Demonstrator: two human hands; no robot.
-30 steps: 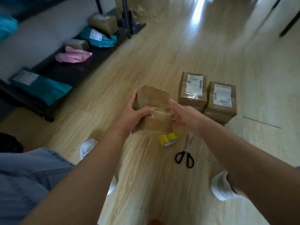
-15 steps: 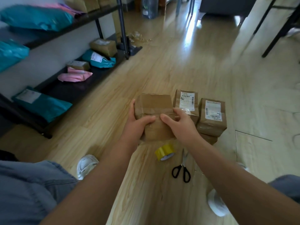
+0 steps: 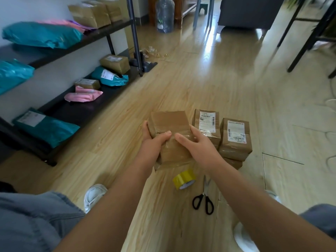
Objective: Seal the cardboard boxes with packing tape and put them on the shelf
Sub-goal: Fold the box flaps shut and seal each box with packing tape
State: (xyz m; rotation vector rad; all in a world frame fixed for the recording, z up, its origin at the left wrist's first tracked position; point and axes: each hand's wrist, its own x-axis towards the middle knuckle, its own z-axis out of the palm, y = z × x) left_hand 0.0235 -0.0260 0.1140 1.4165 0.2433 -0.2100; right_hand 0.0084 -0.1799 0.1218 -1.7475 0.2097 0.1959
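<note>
A taped brown cardboard box (image 3: 169, 122) is held above the wooden floor between both hands. My left hand (image 3: 154, 142) grips its left side, thumb across the top. My right hand (image 3: 196, 144) grips its right side, thumb lying on the tape. Two more labelled boxes (image 3: 206, 124) (image 3: 235, 137) stand on the floor just right of it, with another box under them. A yellow roll of packing tape (image 3: 184, 179) lies on the floor below the held box. The black shelf (image 3: 87, 110) runs along the wall at left.
Black-handled scissors (image 3: 203, 200) lie right of the tape roll. The shelf holds teal mailers (image 3: 45, 126), a pink mailer (image 3: 83, 94) and small boxes (image 3: 115, 63). My white shoes (image 3: 94, 195) flank the work spot. Table legs and a water bottle (image 3: 165, 15) stand farther back.
My right hand closed onto the box's right side, and both hands now hold the box. The view has tilted up, showing more of the shelf and room.
</note>
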